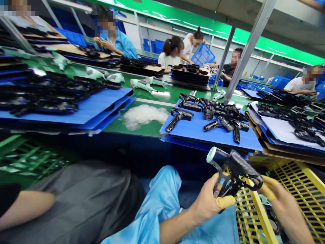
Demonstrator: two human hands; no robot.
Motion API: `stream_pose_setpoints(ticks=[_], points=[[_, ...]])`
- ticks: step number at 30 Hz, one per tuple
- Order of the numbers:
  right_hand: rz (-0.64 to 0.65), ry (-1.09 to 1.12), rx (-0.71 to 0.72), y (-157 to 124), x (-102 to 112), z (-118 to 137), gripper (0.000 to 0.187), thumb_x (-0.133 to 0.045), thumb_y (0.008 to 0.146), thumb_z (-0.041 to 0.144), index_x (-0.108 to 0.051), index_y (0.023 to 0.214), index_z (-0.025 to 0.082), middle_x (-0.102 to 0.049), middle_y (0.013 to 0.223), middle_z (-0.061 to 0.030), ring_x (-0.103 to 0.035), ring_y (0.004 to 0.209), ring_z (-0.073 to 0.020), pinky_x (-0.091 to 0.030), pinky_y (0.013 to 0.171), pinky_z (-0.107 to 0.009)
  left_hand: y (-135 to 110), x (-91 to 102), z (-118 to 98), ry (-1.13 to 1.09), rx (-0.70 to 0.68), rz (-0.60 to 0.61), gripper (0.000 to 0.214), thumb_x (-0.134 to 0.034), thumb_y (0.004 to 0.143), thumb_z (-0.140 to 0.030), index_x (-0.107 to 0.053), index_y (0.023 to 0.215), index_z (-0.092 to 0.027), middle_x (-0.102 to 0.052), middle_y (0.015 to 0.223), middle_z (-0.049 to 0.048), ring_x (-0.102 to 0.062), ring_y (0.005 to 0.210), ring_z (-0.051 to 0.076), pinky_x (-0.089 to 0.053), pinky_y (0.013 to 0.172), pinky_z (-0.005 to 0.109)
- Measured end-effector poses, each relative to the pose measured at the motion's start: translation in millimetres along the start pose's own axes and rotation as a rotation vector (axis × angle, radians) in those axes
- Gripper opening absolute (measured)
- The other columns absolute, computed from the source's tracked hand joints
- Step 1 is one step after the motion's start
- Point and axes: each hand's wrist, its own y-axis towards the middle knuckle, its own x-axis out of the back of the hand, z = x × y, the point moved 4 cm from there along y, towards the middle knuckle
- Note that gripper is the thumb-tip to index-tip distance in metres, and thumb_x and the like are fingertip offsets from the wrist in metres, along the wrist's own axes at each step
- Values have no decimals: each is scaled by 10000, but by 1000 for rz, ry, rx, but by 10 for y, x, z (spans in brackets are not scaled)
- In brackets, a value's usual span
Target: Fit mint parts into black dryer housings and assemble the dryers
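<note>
While held up in both hands: black carbon-patterned pistol-grip part [238,171], just above a yellow plastic crate [299,189], with a pale ring at its far end.

Left hand [205,203]: fingers clenched around the part's lower frame, thumb capped by a yellow finger cot [224,202].

Right hand [281,210]: yellow-capped fingertips [266,187] grasping the opposite side.

Handling: gripping from both sides steadies the part, and it is best held clear of the crate's rim; the cots help keep bare skin off its surface.

Count: one part in hand; one crate; at least six similar black parts [179,117], overlapping on a blue corrugated sheet [193,132], exact number hidden; five co-workers [114,44] beyond the green line; one neighbour's arm [25,206] alongside.
</note>
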Motion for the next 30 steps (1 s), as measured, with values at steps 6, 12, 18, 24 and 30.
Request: stream_pose_setpoints(ticks=[6, 12, 18, 24, 30], points=[[-47, -374, 326, -51, -222, 441, 760, -566, 878, 699, -455, 1481, 250, -640, 1366, -123, -644, 1210, -339, -540, 1022, -538, -232, 47, 208, 88, 75, 43, 641, -946, 633, -311, -605, 1154, -158, -649, 989, 28, -595, 841, 132, -490, 785, 234], [-35, -570, 642, -161, -620, 727, 621, -480, 998, 553, -408, 1503, 199, -680, 1267, -129, -709, 1077, -280, -615, 846, -399, -268, 204, 310, 311, 278, -69, 639, -669, 829, -673, -588, 1190, -151, -527, 694, -36, -422, 529, 94, -393, 557, 248], [32, -682, 794, -117, -790, 818, 603, -438, 1001, 372, -306, 1542, 141, -685, 1206, -183, -715, 1017, -324, -622, 732, -417, -230, 112, 171, 478, -21, 103, 569, -574, 942, -496, -535, 1365, -117, -612, 1323, 149, -560, 1237, 300, -436, 1079, 402], [68, -672, 721, -151, -869, 715, 646, -442, 996, 444, -313, 1551, 138, -680, 1214, -208, -706, 1022, -381, -618, 714, -489, -283, 175, 276, 564, 31, 129, 616, -810, 712, -415, -604, 1234, -161, -686, 1029, 96, -610, 867, 255, -534, 800, 366], [255, -306, 266, -30, -729, 617, 749, -588, 877, 672, -516, 1453, 198, -651, 1335, -174, -635, 1208, -388, -548, 993, -574, -405, 175, 218, 541, 339, 187, 364, -685, 782, -291, -545, 1105, -203, -558, 571, -33, -512, 409, 151, -405, 451, 255]])
